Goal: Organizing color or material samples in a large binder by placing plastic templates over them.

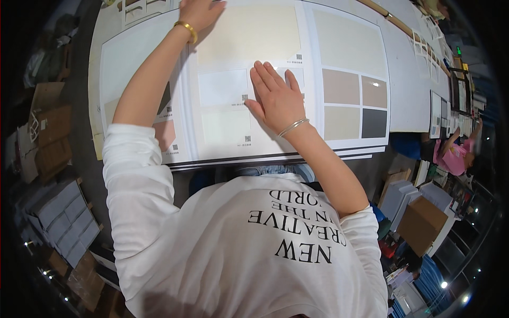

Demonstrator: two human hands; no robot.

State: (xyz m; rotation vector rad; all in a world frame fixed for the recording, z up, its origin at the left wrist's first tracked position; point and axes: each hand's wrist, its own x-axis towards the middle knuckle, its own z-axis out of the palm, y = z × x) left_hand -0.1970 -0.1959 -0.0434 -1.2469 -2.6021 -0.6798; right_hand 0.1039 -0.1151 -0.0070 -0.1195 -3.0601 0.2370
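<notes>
A large white sample board (pixel 313 69) with pale colour swatches lies on the table in front of me. My right hand (pixel 273 98) rests flat on its middle panel, fingers stretched and thumb apart, over the small swatches below a big cream swatch (pixel 249 32). Toward the far edge of that panel is my left hand (pixel 199 15), with its thumb spread to the right; the picture's upper edge cuts off part of its fingers. Beige, taupe and dark grey swatches (pixel 374 123) fill the right panel. On the left panel, my left arm covers part of the swatches.
The white table (pixel 408 100) extends right, with a long tube (pixel 395 21) and white racks (pixel 424 53) on it. Stacked white packs (pixel 66 217) and cardboard (pixel 53 132) stand at left. Another person in pink (pixel 453 156) works at far right, near a brown box (pixel 422 225).
</notes>
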